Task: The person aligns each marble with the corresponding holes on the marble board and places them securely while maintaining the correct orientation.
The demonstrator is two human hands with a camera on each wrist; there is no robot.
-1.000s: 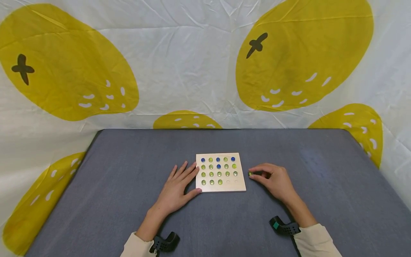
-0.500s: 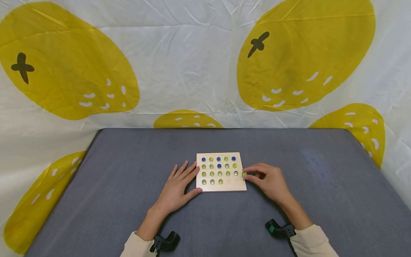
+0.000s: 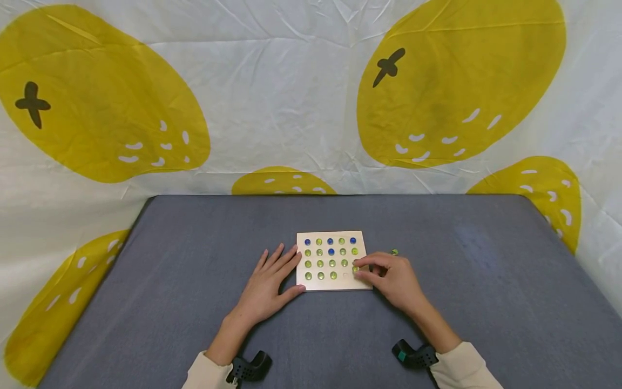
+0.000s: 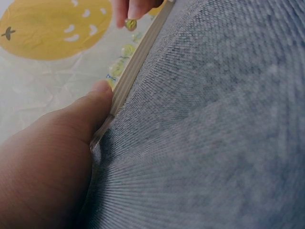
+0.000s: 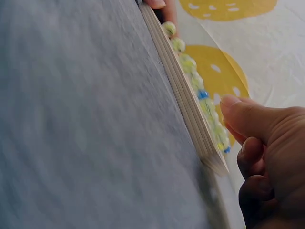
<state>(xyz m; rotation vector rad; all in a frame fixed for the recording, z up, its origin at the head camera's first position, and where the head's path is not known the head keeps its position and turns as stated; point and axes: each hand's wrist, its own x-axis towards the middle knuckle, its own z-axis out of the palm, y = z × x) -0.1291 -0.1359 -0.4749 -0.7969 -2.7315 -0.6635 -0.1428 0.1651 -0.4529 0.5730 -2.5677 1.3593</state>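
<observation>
A pale wooden board (image 3: 335, 284) lies on the table, with rows of glass marbles seated in it, mostly yellow-green and several blue (image 3: 331, 252). My left hand (image 3: 266, 290) lies flat at its left side, spread fingers touching the left edge and thumb at the near corner. Over the front row's right end, my right hand (image 3: 396, 281) pinches a yellow-green marble (image 3: 356, 269) between thumb and fingers. In the left wrist view this marble (image 4: 130, 24) shows just above the board. A shallow round hollow (image 3: 345, 275) shows left of the right fingertips.
Another yellow-green marble (image 3: 394, 252) lies loose on the grey cloth-covered table (image 3: 243, 227), just beyond the right hand. A white sheet with large yellow fruit shapes (image 3: 282, 108) hangs behind the table. Black wrist devices (image 3: 414, 355) sit below both hands.
My right hand has moved left from beside the board to over its front right end, carrying the marble. The loose marble behind that hand has come into sight. My left hand stays put.
</observation>
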